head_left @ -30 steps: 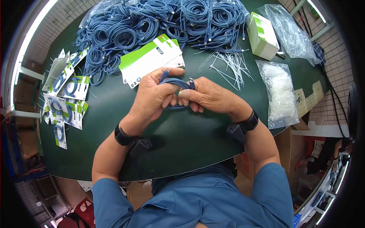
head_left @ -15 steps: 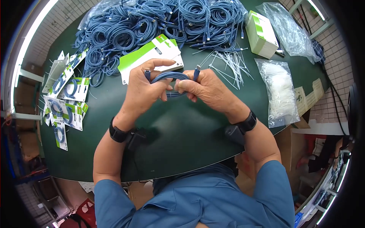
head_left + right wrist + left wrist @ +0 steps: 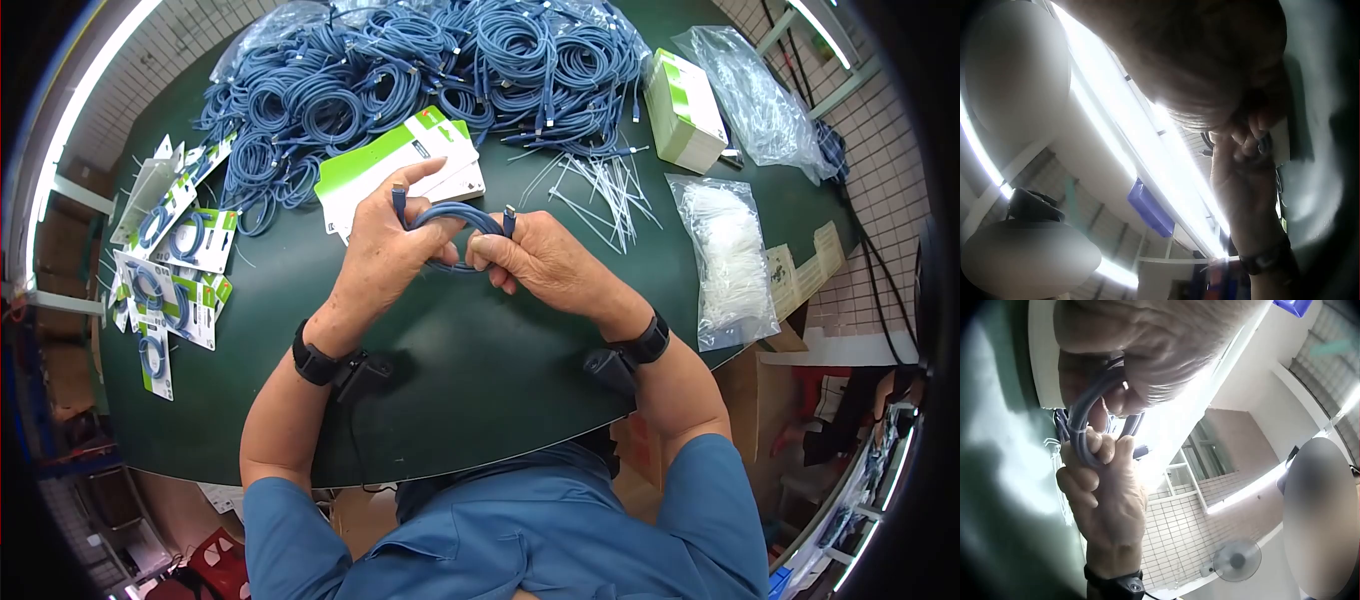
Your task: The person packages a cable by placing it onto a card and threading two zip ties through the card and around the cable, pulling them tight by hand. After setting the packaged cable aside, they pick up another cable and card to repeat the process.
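Both hands hold one coiled blue cable (image 3: pixel 455 210) above the dark green table. The left hand (image 3: pixel 385 240) grips the coil's left side, index finger extended, with a connector (image 3: pixel 399 200) sticking up beside it. On the right side of the coil, the right hand (image 3: pixel 535 252) pinches with thumb and fingers; a second connector (image 3: pixel 509 218) stands up there. In the left wrist view the cable (image 3: pixel 1079 419) loops between the two hands, a thin pale band round it. The right wrist view is dark and shows little of the cable.
Behind the hands lie green-white cards (image 3: pixel 400 160) and a heap of blue cables (image 3: pixel 400 70). White ties (image 3: pixel 610 195), a bag of ties (image 3: pixel 730 260), a card stack (image 3: pixel 685 110) and clear plastic (image 3: pixel 755 95) are at right. Carded cables (image 3: pixel 190 245) lie left.
The left hand has shifted left from its position one second ago, and its connector now points upward. The coil is still between both hands. The view has tilted slightly.
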Available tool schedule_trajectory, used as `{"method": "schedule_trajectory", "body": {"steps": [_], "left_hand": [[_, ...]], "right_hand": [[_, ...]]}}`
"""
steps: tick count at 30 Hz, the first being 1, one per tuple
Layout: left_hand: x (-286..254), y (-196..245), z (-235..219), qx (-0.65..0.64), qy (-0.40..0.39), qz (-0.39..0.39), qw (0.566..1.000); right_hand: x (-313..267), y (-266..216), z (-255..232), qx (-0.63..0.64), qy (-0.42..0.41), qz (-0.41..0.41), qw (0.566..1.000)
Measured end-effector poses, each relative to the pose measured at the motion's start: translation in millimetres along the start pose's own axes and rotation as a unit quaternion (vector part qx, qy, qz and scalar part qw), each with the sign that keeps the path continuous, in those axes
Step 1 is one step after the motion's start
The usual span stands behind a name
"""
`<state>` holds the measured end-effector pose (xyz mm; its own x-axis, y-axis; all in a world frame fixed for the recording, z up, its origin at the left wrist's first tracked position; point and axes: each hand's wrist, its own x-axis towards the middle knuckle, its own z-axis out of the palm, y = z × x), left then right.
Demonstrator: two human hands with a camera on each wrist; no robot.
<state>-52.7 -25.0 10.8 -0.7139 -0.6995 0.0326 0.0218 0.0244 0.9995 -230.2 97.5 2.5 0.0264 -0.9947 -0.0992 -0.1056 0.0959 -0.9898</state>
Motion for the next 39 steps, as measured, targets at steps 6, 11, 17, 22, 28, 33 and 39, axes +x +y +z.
{"method": "schedule_trajectory", "body": {"steps": [6, 11, 17, 22, 28, 33, 39], "left_hand": [[-10.6, 26.0, 6.6, 0.33, 0.236, 0.36, 0.84], [-38.7, 24.7, 41.8, 0.346, 0.008, 0.274, 0.897], [-33.3, 1.0, 50.0, 0.358, 0.002, 0.308, 0.881], [-32.3, 0.6, 45.1, 0.389, -0.018, 0.345, 0.854], [-23.7, -12.4, 39.3, 0.418, -0.015, 0.372, 0.829], [-26.5, -1.8, 38.8, 0.362, 0.0, 0.392, 0.846], [-22.6, 6.5, 35.5, 0.299, -0.013, 0.387, 0.872]], "right_hand": [[-4.4, -9.3, -15.0, 0.021, 0.064, -0.011, 0.998], [-9.6, -16.2, -8.2, 0.057, 0.073, -0.048, 0.995], [-7.6, -11.5, -4.4, 0.09, 0.063, -0.027, 0.994], [-0.5, -7.8, -2.3, 0.032, 0.166, -0.056, 0.984], [0.2, -7.1, -6.3, -0.091, 0.217, -0.11, 0.966], [-9.7, -25.7, -9.4, 0.101, 0.176, -0.031, 0.979], [-11.4, -21.3, -21.4, 0.239, 0.09, -0.014, 0.967]]}}
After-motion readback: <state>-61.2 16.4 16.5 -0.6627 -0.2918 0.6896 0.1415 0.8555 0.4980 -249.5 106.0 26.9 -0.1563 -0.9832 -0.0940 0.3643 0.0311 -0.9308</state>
